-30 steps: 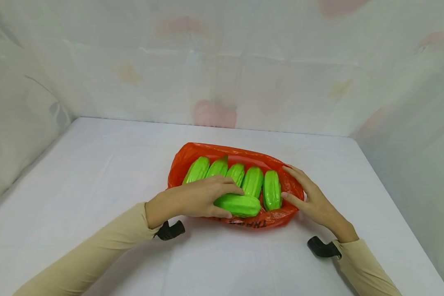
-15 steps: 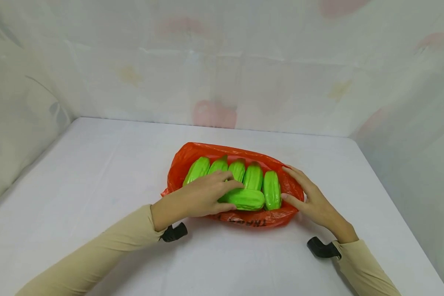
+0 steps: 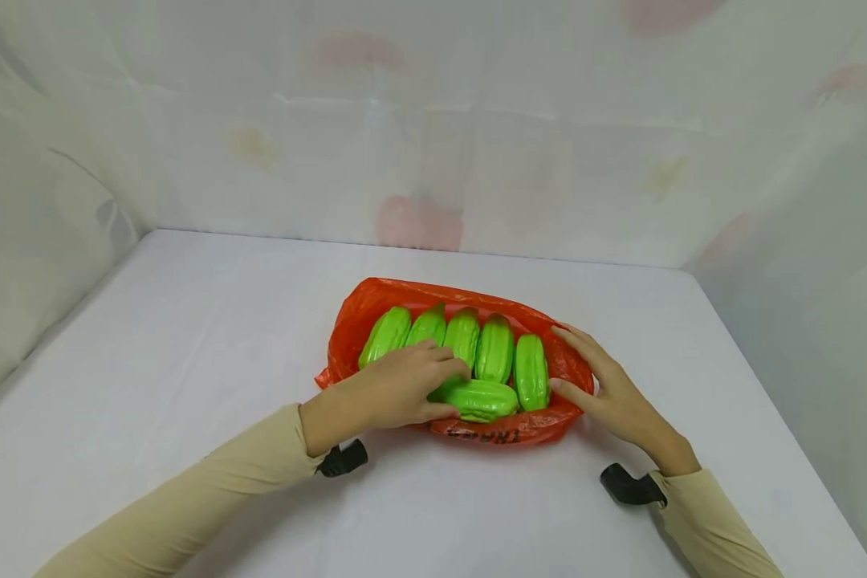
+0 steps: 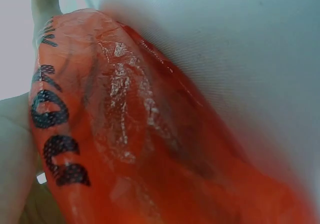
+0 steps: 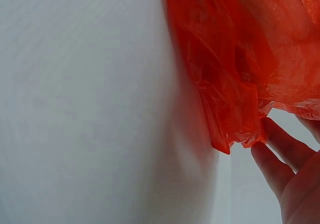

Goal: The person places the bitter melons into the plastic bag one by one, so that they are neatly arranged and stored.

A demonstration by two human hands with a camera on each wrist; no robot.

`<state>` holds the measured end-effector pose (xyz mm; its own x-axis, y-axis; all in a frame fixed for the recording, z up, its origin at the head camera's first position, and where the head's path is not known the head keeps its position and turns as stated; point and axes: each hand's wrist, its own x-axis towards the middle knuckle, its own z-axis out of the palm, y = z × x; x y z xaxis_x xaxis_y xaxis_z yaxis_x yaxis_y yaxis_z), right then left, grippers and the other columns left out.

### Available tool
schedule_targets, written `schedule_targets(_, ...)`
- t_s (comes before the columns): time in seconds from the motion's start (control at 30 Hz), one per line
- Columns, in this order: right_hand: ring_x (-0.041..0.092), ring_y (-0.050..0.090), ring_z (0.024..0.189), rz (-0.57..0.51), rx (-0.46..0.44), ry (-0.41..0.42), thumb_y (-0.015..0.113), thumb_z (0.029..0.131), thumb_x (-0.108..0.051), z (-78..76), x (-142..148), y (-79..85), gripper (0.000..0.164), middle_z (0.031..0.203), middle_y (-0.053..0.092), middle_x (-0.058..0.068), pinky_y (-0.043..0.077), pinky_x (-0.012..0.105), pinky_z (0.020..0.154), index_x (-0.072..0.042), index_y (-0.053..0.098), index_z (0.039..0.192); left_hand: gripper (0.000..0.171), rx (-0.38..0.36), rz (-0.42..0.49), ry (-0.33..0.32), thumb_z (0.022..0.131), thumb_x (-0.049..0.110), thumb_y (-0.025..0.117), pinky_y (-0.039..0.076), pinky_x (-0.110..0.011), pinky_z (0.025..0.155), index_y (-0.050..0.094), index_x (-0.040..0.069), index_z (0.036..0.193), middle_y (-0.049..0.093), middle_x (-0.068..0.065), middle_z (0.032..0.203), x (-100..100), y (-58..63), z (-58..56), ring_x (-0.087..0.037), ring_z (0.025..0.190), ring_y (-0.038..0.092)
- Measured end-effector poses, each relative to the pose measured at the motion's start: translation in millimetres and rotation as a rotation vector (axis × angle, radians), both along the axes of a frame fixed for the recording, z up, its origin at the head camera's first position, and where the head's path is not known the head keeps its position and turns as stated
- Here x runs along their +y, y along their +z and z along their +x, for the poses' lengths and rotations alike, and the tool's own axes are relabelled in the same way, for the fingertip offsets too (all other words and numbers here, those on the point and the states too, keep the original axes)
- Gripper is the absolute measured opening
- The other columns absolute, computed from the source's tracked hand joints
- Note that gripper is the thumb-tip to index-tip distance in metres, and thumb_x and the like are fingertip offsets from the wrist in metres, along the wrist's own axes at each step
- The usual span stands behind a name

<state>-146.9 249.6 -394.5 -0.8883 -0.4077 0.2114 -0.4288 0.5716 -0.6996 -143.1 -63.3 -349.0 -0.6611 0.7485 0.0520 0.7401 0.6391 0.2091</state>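
Note:
A red plastic bag (image 3: 376,293) lies on the table with its mouth spread wide, holding several bright green, ridged, oblong vegetables (image 3: 494,349). One such green vegetable (image 3: 482,400) lies crosswise along the near side, in front of the upright row. My left hand (image 3: 397,389) reaches over the near left rim and grips that vegetable's left end, thumb on the near side; its palm side is hidden. At the bag's right end, my right hand (image 3: 614,397) holds the rim, its thumb on the inner side. Fingers (image 5: 272,166) touch the crumpled red edge in the right wrist view.
A white-covered table (image 3: 224,321) extends round the bag. Patterned pale sheeting (image 3: 433,120) stands behind it and at both sides. Black wrist mounts (image 3: 343,459) stick out beneath the sleeves. Dark lettering (image 4: 52,108) marks the bag's near side.
My left hand has shifted slightly right with the crosswise green vegetable, which rose a little toward the row and then came back down nearer the front rim. My right hand has stayed in place.

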Motion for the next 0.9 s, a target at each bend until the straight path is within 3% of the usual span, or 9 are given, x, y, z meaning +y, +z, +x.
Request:
schedule_targets(0.33, 0.043, 0.029, 0.146, 0.003, -0.011, -0.013, 0.067, 0.095, -0.019, 1.9, 0, 0.8, 0.068, 0.160, 0.030, 0.017, 0.032, 0.069, 0.109, -0.014, 0.034, 0.154, 0.037, -0.021, -0.029, 0.010, 0.086, 0.033, 0.077, 0.053, -0.034, 0.088, 0.068, 0.019, 0.119, 0.065, 0.000, 0.108, 0, 0.3, -0.4, -0.019, 0.101, 0.059)
schedule_targets(0.5, 0.043, 0.029, 0.146, 0.001, -0.009, -0.016, 0.067, 0.094, -0.019, 1.9, 0, 1.1, 0.068, 0.160, 0.029, 0.017, 0.031, 0.069, 0.109, -0.014, 0.034, 0.154, 0.037, 0.005, -0.029, -0.011, 0.086, 0.034, 0.078, 0.052, -0.033, 0.085, 0.069, 0.020, 0.119, 0.065, 0.000, 0.106, -1, 1.9, -1.5, -0.019, 0.098, 0.058)
schedule_targets(0.7, 0.042, 0.030, 0.145, -0.007, 0.001, -0.015, 0.066, 0.095, -0.019, 0.8, 0, 0.4, 0.066, 0.160, 0.030, 0.013, 0.033, 0.070, 0.108, -0.018, 0.035, 0.154, 0.036, 0.062, 0.047, -0.011, 0.090, 0.036, 0.073, 0.051, -0.030, 0.080, 0.070, 0.016, 0.119, 0.066, -0.002, 0.107, -11, 3.9, -6.2, -0.017, 0.093, 0.058)
schedule_targets(0.9, 0.037, 0.035, 0.143, -0.006, 0.054, -0.029, 0.064, 0.096, -0.016, -0.4, 1, 2.3, 0.065, 0.160, 0.032, 0.008, 0.038, 0.065, 0.107, -0.020, 0.035, 0.154, 0.035, 0.152, 0.140, 0.065, 0.092, 0.032, 0.070, 0.050, -0.032, 0.081, 0.068, 0.014, 0.122, 0.066, -0.004, 0.108, -34, 16.1, -13.7, -0.019, 0.092, 0.056)
